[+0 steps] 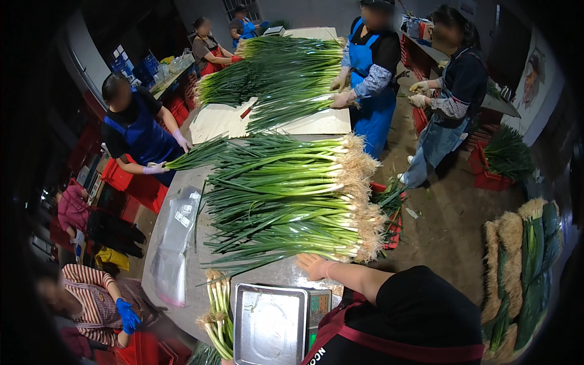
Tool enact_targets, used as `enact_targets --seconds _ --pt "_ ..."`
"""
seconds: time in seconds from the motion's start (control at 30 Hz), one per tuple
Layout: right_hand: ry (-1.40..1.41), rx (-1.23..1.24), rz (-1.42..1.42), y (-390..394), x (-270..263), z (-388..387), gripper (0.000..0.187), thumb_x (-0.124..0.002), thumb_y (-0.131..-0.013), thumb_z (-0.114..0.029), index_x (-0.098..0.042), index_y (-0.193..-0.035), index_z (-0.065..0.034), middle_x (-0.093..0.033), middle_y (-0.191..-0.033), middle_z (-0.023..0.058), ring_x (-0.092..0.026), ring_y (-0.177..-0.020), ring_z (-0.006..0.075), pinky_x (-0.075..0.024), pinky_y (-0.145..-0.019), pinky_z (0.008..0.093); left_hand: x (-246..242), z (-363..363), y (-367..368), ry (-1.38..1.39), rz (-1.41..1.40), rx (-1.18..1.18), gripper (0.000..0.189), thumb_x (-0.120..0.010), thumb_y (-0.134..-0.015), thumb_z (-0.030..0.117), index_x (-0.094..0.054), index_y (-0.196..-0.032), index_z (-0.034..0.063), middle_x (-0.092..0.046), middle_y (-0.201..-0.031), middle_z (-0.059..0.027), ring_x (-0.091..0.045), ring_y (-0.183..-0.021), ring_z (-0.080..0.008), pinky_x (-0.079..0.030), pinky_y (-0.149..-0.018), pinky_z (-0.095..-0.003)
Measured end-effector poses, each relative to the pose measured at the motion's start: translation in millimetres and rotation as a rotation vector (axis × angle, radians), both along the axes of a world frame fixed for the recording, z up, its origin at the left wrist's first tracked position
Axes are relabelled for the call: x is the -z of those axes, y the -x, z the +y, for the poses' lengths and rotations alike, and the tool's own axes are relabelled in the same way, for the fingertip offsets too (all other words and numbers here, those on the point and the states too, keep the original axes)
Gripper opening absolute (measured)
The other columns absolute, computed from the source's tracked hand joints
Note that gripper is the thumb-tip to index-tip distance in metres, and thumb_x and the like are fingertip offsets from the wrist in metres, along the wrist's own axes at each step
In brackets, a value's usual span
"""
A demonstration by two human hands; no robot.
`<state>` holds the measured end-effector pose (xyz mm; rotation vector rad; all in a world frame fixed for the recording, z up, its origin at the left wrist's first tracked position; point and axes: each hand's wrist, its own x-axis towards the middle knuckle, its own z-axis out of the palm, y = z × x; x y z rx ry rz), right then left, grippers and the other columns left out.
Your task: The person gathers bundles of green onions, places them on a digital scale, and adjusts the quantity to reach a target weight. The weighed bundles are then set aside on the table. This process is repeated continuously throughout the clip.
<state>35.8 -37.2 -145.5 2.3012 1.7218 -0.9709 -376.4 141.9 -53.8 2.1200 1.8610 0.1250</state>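
My right hand lies flat on the metal table with fingers spread, at the near edge of a wide pile of green onions. The pile's pale roots face right and its green leaves face left. Below that hand is a weighing scale with a shiny steel tray; nothing lies in the tray. Left of the tray are green onion bunches with trimmed roots. Only a sliver of my left hand shows at the bottom edge, beside their stems; its grip is hidden.
Clear plastic bags with printed labels lie on the table's left. A person in blue holds green onions across the table. Another onion pile and a red-handled knife lie beyond. Wrapped bundles sit on the right floor.
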Motion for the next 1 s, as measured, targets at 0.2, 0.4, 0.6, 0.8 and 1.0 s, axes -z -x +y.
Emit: enact_targets --seconds 0.2,0.4,0.6,0.8,1.0 --pt "-0.026 -0.011 -0.023 -1 9 0 0.077 -0.045 -0.087 -0.039 -0.005 -0.146 -0.0108 0.0 -0.153 0.0113 -0.003 -0.141 0.0261 -0.0058 -0.113 0.0374 -16 -7 1 -0.013 -0.014 0.017 0.057 -0.066 -0.071 0.013 -0.045 -0.122 -0.0016 -0.05 -0.115 -0.0239 -0.05 -0.107 -0.0346 -0.038 -0.093 -0.0386" --pt "-0.105 0.014 0.032 -3 20 -2 0.081 -0.051 -0.082 -0.04 -0.012 -0.145 -0.0087 -0.003 -0.152 0.0156 -0.005 -0.14 0.0286 -0.0061 -0.113 0.0386 -46 -24 7 -0.044 -0.045 0.024 0.056 -0.065 -0.073 0.013 -0.045 -0.123 -0.0019 -0.049 -0.117 -0.024 -0.049 -0.108 -0.034 -0.037 -0.094 -0.0382" --pt "-0.091 -0.003 -0.005 -2 20 -2 0.079 -0.048 -0.085 -0.042 -0.01 -0.146 -0.0093 -0.002 -0.152 0.0145 -0.004 -0.14 0.0285 -0.0053 -0.113 0.0384 -74 -49 10 -0.074 -0.082 0.027 0.056 -0.065 -0.074 0.013 -0.044 -0.124 -0.0022 -0.048 -0.119 -0.024 -0.048 -0.11 -0.0335 -0.036 -0.096 -0.0378" --pt "-0.06 0.0 0.002 -1 10 -3 0.078 -0.046 -0.086 -0.042 -0.008 -0.146 -0.0088 -0.001 -0.152 0.0141 -0.003 -0.14 0.0279 -0.0058 -0.112 0.0388 -89 -77 18 -0.095 -0.101 0.017 0.056 -0.065 -0.075 0.013 -0.043 -0.125 -0.0025 -0.047 -0.121 -0.0241 -0.047 -0.112 -0.033 -0.035 -0.097 -0.0374" --pt "-0.094 -0.008 -0.036 0 15 -3 0.08 -0.047 -0.086 -0.044 -0.008 -0.146 -0.0088 -0.001 -0.152 0.0151 -0.002 -0.14 0.029 -0.0053 -0.112 0.0393 -97 -101 22 -0.103 -0.114 0.005 0.056 -0.064 -0.076 0.013 -0.043 -0.126 -0.0028 -0.045 -0.123 -0.0242 -0.046 -0.114 -0.0325 -0.034 -0.099 -0.037"
